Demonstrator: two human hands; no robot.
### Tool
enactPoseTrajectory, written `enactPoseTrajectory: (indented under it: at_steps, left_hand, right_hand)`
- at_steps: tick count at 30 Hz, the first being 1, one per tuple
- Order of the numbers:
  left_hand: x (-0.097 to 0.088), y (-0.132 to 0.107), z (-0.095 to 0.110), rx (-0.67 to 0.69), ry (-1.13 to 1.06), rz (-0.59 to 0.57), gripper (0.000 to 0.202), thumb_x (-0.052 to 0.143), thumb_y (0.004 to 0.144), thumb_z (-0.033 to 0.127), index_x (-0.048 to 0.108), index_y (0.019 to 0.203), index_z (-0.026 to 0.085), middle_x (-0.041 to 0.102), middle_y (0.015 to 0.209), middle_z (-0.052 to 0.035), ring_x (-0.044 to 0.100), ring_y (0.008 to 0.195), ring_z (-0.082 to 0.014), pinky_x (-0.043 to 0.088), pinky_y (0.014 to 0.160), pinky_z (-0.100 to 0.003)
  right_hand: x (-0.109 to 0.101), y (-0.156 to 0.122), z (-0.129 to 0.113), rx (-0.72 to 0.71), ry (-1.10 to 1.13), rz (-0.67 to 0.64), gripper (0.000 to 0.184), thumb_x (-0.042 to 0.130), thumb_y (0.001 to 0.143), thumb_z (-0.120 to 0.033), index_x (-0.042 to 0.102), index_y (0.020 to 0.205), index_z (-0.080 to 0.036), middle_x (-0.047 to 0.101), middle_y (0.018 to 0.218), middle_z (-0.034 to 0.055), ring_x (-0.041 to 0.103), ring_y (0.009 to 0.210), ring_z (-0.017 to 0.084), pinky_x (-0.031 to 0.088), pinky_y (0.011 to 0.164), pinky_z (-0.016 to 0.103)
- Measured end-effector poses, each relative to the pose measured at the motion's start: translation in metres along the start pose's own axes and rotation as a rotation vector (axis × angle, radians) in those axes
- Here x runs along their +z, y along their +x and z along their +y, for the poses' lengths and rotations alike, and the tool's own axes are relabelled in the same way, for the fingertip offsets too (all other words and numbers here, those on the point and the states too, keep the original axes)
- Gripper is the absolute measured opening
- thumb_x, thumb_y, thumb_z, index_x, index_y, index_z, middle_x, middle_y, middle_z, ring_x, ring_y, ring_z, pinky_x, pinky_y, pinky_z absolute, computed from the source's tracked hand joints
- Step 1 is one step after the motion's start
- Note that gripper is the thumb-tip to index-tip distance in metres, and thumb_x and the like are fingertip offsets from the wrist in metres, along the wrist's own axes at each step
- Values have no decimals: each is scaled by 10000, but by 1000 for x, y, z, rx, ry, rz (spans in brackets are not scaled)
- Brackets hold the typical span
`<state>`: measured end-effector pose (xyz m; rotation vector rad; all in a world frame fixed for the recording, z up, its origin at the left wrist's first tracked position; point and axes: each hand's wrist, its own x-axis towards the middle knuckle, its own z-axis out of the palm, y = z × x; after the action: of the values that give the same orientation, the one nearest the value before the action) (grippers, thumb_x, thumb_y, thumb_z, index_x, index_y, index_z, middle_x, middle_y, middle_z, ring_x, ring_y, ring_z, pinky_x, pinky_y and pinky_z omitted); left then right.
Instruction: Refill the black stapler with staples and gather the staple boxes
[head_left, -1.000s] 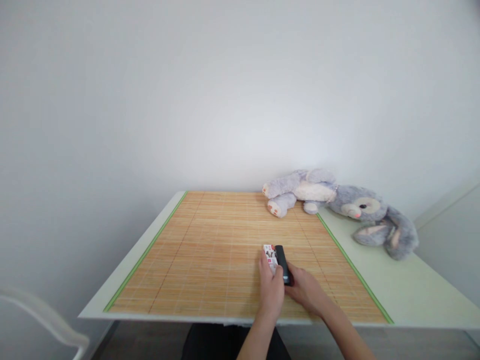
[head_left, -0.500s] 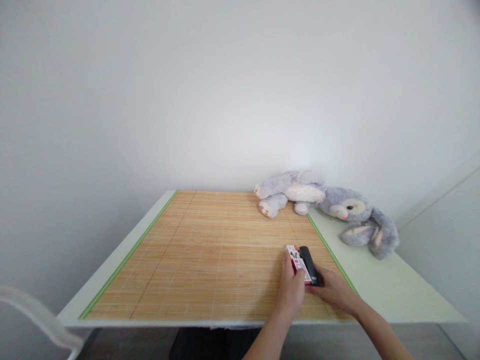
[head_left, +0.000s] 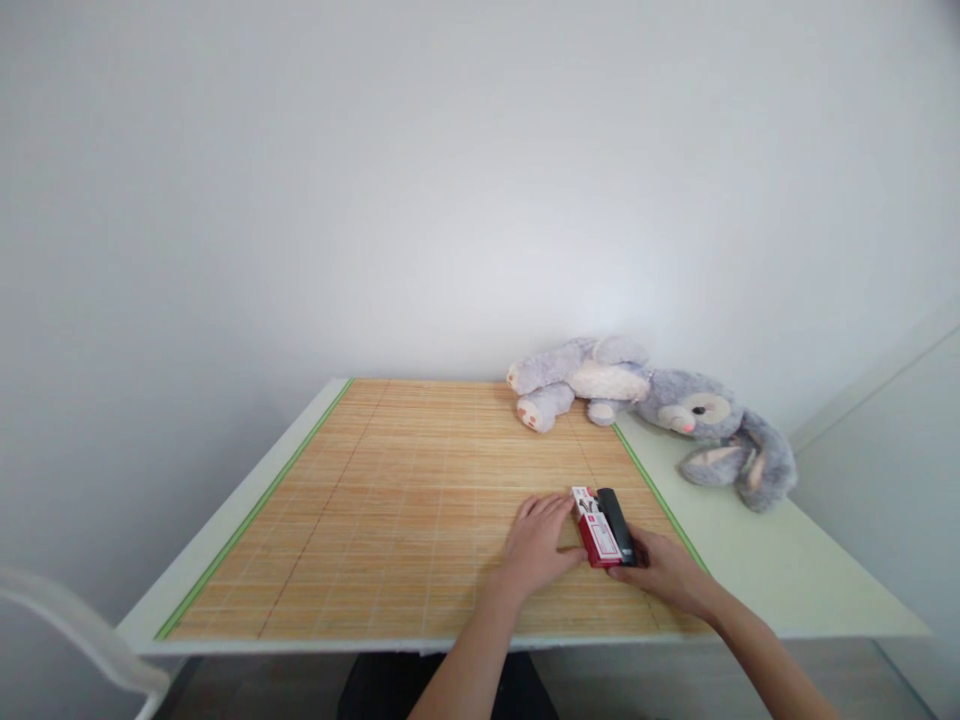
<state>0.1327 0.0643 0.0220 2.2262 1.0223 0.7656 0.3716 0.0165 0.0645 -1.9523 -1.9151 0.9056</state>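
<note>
A small red and white box (head_left: 597,530) lies on the bamboo mat (head_left: 405,510), its top printed with a picture. Close along its right side is a black stapler (head_left: 615,520). My left hand (head_left: 538,545) rests to the left of the box, open, fingers stretched forward and thumb reaching toward the box's near left corner; whether thumb or fingertips touch it is hard to tell. At the near end of the stapler, my right hand (head_left: 664,572) is closed on it, the thumb by the box's near edge. Some right fingers are hidden.
A grey plush rabbit (head_left: 615,385) lies on its side across the mat's far right corner, its ears on the white tabletop (head_left: 787,580). A wall stands behind the table. A pale curved bar (head_left: 82,625) shows at the lower left.
My left hand has let go of the box, opened and moved left of it. The box and stapler stay in nearly the same place, with my right hand still at the stapler's near end.
</note>
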Motion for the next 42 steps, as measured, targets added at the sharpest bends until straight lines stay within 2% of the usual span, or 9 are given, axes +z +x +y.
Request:
enactPoseTrajectory:
  at_steps: [8,13,16,20,24,27,29,34,42]
  left_hand:
    - [-2,0,1,-21,15,-24,790,724,816,479,414,1525,322,447,1588,-50,370,1485,-248,145,1267,-444]
    - [-2,1,5,-14,-11,-17,794,734,815,470,413,1527,322,432,1599,-39,359,1493,-225,155,1275,-422]
    - [-14,-10,4,-30,-60,6,796,695,847,464,371,1560,317,397,1621,-33,349,1499,-231,196,1274,-412]
    - [-55,-44,-18,-112,-1,142,661,588,921,442,404,1546,331,418,1608,-17,366,1488,-243,225,1267,-420]
    - [-94,-78,-52,-288,191,255,631,598,903,467,486,1497,287,446,1589,-50,340,1500,-284,148,1281,-452]
    - [-103,-95,-68,-387,332,271,719,607,883,540,448,1526,261,384,1627,-66,246,1541,-317,69,1286,-473]
    - [-102,-103,-73,-413,396,277,761,583,888,583,404,1553,259,339,1649,-65,194,1557,-330,28,1283,-489]
    - [-97,-111,-69,-423,418,298,805,577,878,630,352,1576,298,268,1677,-47,107,1574,-340,-44,1273,-520]
    - [-96,-108,-63,-394,405,266,810,607,844,679,394,1555,354,273,1675,-27,26,1572,-391,-56,1251,-609]
  right_hand:
    - [-5,4,-3,-34,125,-29,458,767,646,-417,746,1058,-218,756,839,21,671,798,267,531,765,341]
    - [-5,1,-6,3,58,-29,570,759,670,-444,715,1192,-219,738,824,20,658,786,253,518,762,334]
    - [-10,-9,-1,-7,71,10,818,745,709,-462,537,1449,-185,675,751,-5,626,720,215,493,713,310]
    - [-11,-28,-5,-78,136,160,979,690,814,-523,251,1607,-152,515,657,-63,522,607,167,431,614,281]
    - [29,-29,-55,-168,191,216,696,517,946,-583,430,1528,-213,585,752,5,557,662,181,467,624,296]
    - [79,-13,-101,-305,140,240,553,464,987,-530,520,1466,-258,679,1152,83,634,1047,240,524,923,361]
    - [108,3,-120,-370,25,273,574,484,988,-492,457,1520,-280,554,1455,76,493,1350,264,398,1148,414]
    - [144,32,-122,-237,-249,353,716,459,999,-520,241,1627,-253,261,1677,67,156,1560,302,162,1258,529]
    - [158,37,-120,-132,-461,385,728,400,1000,-606,223,1631,-287,145,1706,57,28,1569,370,6,1220,644]
